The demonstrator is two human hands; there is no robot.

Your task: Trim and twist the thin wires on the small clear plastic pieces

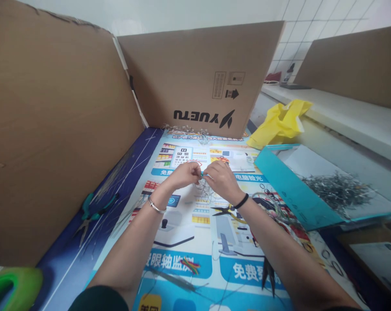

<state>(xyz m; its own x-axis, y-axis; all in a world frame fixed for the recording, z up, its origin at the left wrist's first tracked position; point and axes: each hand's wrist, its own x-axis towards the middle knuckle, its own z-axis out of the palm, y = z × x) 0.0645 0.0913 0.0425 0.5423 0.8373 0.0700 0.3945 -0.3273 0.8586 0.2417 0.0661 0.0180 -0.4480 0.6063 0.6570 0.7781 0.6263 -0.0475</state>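
Over the middle of the printed mat, my left hand [186,175] and my right hand [223,179] meet almost fingertip to fingertip, both pinched closed. A small turquoise-green bit [202,174] shows between them, too small to name. Thin silvery wire [204,191] hangs in loose loops just below the fingers and seems to run up into both pinches. Yellow-handled pliers [229,211] lie on the mat below my right wrist, with dark jaws pointing left.
Cardboard panels [195,73] stand behind and at the left. Teal-handled pliers [91,212] and green tape [17,287] lie left. Colourful strands [189,265] are in front. At right are a turquoise box lid [279,185], a wire pile [339,190] and a yellow bag [279,123].
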